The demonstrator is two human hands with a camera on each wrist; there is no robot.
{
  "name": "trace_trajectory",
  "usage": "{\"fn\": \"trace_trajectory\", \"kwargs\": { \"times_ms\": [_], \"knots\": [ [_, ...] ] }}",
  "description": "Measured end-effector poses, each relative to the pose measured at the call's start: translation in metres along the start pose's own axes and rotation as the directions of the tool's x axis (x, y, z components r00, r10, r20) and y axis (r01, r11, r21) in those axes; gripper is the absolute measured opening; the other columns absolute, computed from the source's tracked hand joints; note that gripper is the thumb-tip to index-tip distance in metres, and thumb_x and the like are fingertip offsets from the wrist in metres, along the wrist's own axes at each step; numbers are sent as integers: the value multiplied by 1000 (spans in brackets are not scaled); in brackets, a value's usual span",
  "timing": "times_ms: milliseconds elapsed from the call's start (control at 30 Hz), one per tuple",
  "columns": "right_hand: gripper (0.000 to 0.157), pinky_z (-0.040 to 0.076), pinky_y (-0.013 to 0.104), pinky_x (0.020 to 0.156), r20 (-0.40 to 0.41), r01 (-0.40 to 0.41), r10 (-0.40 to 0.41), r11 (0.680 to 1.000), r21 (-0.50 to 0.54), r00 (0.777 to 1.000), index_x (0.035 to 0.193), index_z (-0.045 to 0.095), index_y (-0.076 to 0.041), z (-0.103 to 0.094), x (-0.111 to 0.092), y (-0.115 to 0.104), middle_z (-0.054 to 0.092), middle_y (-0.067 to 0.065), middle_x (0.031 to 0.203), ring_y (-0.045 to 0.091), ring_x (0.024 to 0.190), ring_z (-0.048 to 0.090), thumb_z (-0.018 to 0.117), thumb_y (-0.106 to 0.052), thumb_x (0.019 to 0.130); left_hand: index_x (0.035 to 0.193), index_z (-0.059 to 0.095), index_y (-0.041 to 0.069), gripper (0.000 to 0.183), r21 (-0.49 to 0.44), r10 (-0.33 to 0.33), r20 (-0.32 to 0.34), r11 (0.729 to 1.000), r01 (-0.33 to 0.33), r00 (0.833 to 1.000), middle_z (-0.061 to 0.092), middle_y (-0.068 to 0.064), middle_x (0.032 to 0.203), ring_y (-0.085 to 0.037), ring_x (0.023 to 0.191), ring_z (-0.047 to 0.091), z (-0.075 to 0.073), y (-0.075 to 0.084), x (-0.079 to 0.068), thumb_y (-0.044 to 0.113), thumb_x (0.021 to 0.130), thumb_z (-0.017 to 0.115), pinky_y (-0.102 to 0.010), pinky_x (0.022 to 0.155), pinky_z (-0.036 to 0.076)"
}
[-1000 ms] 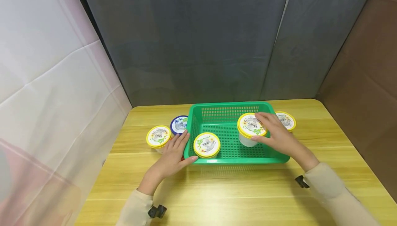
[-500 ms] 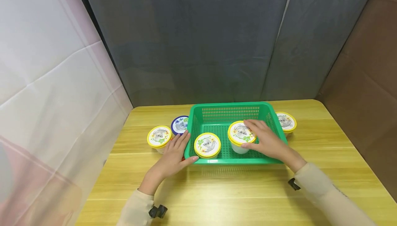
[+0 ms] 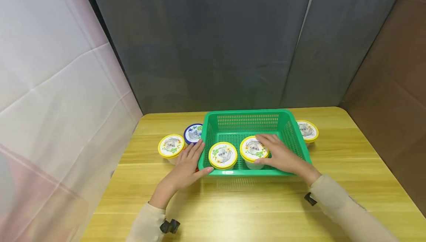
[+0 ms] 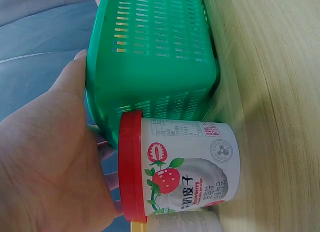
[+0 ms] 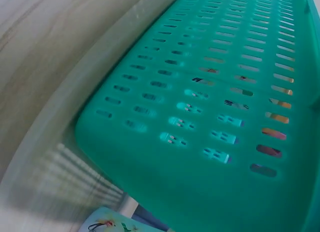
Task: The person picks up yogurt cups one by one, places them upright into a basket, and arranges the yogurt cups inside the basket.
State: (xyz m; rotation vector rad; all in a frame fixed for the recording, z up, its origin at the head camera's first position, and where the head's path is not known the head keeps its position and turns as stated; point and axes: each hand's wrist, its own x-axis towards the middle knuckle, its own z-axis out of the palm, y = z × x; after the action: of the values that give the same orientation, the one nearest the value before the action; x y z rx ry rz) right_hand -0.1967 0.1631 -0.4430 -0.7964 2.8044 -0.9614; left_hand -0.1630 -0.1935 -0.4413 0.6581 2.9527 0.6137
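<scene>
A green plastic basket stands on the table. Inside it, toward the front, my right hand grips a white tub with a yellow lid, thumb and fingers at its sides. Another yellow-lidded tub stands in the basket's front left corner, just left of the held one. My left hand rests at the basket's left end with fingers extended, its thumb on the front corner rim. Below that hand, the left wrist view shows a red-lidded strawberry tub outside the basket. The right wrist view shows the slotted basket wall.
Left of the basket stand a yellow-lidded tub and a blue-lidded tub, the latter partly behind the rim. One more yellow-lidded tub is beyond the right end. A dark grey panel backs the wooden table.
My right hand has moved left and toward the front with the yellow-lidded tub, lowering it beside the other tub in the basket. My left hand has stayed on the rim.
</scene>
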Motion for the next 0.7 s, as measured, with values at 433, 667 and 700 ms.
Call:
{"fn": "trace_trajectory", "kwargs": {
  "times_ms": [433, 667, 700],
  "knots": [
    [94, 36, 63, 110, 42, 6, -7, 1000, 16, 999, 156, 31, -14, 7, 4, 3, 35, 10, 159, 35, 145, 32, 71, -58, 83, 160, 14, 12, 91, 9, -3, 1, 1000, 3, 1000, 10, -6, 169, -42, 154, 13, 0, -1, 0, 59, 94, 55, -65, 121, 14],
    [95, 32, 65, 112, 67, -2, 1, 1000, 16, 998, 156, 30, -16, 8, 4, 7, 34, 10, 160, 38, 148, 29, 69, -61, 83, 160, 15, 11, 91, 15, -1, 1, 1000, 1, 1000, 10, -6, 169, -42, 154, 13, 0, 0, 0, 59, 94, 55, -65, 120, 15],
    [95, 32, 65, 112, 70, -6, 4, 1000, 20, 998, 156, 30, -16, 8, 4, 7, 33, 10, 160, 38, 148, 28, 70, -60, 83, 160, 15, 11, 91, 15, 0, 0, 1000, 0, 1000, 10, -6, 169, -42, 154, 13, 0, 0, 0, 59, 94, 55, -65, 120, 15]
  ]
}}
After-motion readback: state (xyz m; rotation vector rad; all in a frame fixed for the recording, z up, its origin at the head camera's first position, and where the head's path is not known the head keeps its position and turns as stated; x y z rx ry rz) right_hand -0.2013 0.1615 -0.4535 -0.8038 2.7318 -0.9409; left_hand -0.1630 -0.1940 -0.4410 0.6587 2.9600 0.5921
